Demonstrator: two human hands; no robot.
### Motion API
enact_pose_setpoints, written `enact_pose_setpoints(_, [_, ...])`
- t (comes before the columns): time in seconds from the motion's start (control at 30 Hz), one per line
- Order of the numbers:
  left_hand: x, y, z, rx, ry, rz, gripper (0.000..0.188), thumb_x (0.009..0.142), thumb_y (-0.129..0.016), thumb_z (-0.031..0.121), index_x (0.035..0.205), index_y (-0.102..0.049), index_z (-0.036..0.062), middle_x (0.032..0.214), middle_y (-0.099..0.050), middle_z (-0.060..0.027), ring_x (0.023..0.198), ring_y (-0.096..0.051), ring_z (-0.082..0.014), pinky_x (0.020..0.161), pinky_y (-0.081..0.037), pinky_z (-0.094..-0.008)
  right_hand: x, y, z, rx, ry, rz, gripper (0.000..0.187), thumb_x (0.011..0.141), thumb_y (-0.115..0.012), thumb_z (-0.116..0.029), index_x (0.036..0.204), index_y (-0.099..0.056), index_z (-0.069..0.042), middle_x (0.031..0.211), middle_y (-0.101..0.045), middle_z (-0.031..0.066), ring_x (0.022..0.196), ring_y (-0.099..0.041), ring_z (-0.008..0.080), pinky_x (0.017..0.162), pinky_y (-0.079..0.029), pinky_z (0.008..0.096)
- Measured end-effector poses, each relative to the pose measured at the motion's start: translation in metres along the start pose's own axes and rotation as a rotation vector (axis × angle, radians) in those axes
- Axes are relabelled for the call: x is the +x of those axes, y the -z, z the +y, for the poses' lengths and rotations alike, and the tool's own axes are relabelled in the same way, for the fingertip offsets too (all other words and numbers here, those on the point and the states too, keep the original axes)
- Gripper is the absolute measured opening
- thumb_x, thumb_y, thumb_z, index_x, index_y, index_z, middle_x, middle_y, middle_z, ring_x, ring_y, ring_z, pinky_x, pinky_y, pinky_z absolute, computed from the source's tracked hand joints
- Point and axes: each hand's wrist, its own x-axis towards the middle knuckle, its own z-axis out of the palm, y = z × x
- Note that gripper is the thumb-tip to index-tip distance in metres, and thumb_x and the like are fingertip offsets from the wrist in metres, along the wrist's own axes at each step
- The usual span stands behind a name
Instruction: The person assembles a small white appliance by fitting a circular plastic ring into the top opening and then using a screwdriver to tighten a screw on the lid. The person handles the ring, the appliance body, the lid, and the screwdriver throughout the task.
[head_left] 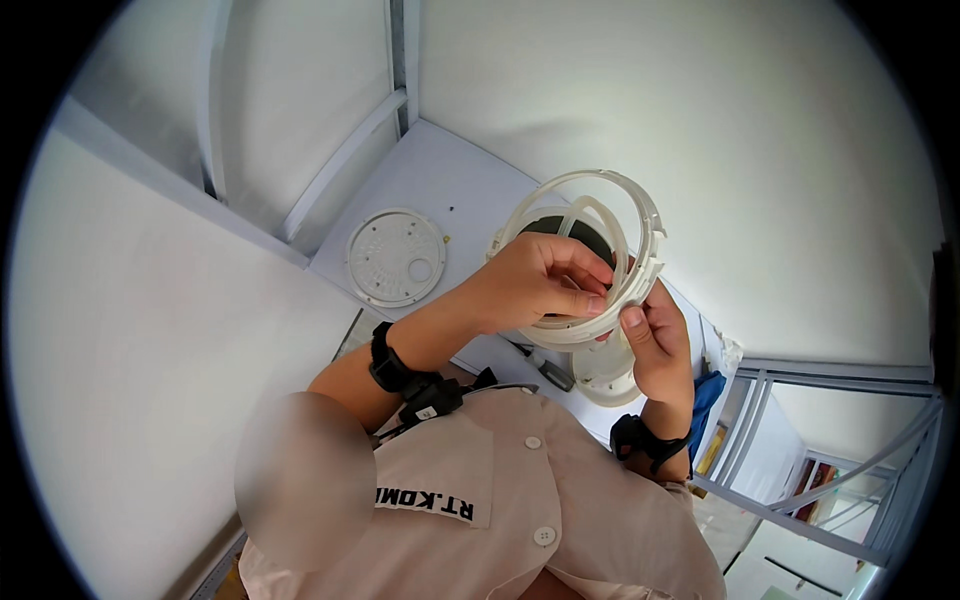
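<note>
A white plastic ring [648, 200] is held up, tilted, over the table in front of me. My right hand [655, 335] grips its right edge, thumb on the near side. My left hand [560, 275] reaches into its opening, with thumb and fingertips pinched on a thin white inner loop [612, 225]. What the fingertips press on is partly hidden. Behind the ring shows a white round housing with a dark grey inside [590, 233]. Below the hands stands a pale cylindrical part [608, 378], and beside it lies a tool with a grey handle [555, 374].
A round white perforated disc [395, 257] with one larger hole lies on the left of the white table [440, 160]. A small dark piece [451, 209] is near it. Blue cloth [708, 400] hangs at the right edge. White walls and metal frames [760, 420] surround the table.
</note>
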Motion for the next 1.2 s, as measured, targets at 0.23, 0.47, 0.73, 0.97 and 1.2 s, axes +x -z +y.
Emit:
enact_pose_setpoints(0.23, [0.011, -0.007, -0.004, 0.020, 0.099, -0.098, 0.028, 0.100, -0.076, 0.007, 0.125, -0.074, -0.0028, 0.115, -0.077, -0.0072, 0.104, -0.070, -0.0119, 0.096, -0.055, -0.0280, -0.007, 0.008, 0.012, 0.027, -0.021, 0.010, 0.056, 0.114, -0.056, -0.024, 0.161, -0.041, 0.003, 0.123, -0.067, 0.0067, 0.098, -0.064, 0.0141, 0.086, -0.055, 0.0287])
enact_pose_setpoints(0.47, [0.023, -0.011, -0.016, 0.090, 0.082, -0.149, 0.025, 0.102, -0.073, 0.007, 0.124, -0.074, -0.0028, 0.115, -0.077, -0.0067, 0.106, -0.069, -0.0113, 0.095, -0.054, -0.0280, -0.017, 0.020, 0.035, 0.069, -0.056, 0.008, 0.052, 0.115, -0.054, -0.021, 0.161, -0.043, 0.001, 0.119, -0.067, 0.0059, 0.091, -0.062, 0.0130, 0.083, -0.053, 0.0284])
enact_pose_setpoints(0.73, [0.024, -0.020, -0.021, 0.132, 0.095, -0.070, 0.027, 0.103, -0.072, 0.010, 0.126, -0.074, -0.0042, 0.115, -0.078, -0.0076, 0.105, -0.069, -0.0116, 0.095, -0.054, -0.0279, -0.025, 0.025, 0.045, 0.047, -0.081, 0.024, 0.049, 0.115, -0.053, -0.018, 0.160, -0.045, 0.001, 0.114, -0.067, 0.0045, 0.091, -0.061, 0.0122, 0.084, -0.052, 0.0280])
enact_pose_setpoints(0.97, [0.024, -0.025, -0.015, 0.153, 0.145, -0.060, 0.026, 0.107, -0.066, 0.012, 0.125, -0.074, -0.0040, 0.112, -0.077, -0.0068, 0.100, -0.068, -0.0101, 0.091, -0.054, -0.0274, -0.025, 0.023, 0.045, 0.063, -0.086, 0.055, 0.051, 0.113, -0.056, -0.014, 0.160, -0.044, 0.002, 0.114, -0.067, 0.0039, 0.090, -0.061, 0.0109, 0.082, -0.053, 0.0266])
enact_pose_setpoints(1.2, [0.021, -0.025, -0.009, 0.065, 0.155, -0.053, 0.026, 0.110, -0.063, 0.018, 0.124, -0.072, -0.0021, 0.109, -0.075, -0.0040, 0.098, -0.067, -0.0087, 0.088, -0.053, -0.0261, -0.019, 0.019, 0.040, 0.096, -0.063, 0.060, 0.048, 0.111, -0.061, -0.017, 0.156, -0.051, 0.000, 0.106, -0.069, 0.0009, 0.086, -0.061, 0.0086, 0.078, -0.052, 0.0253])
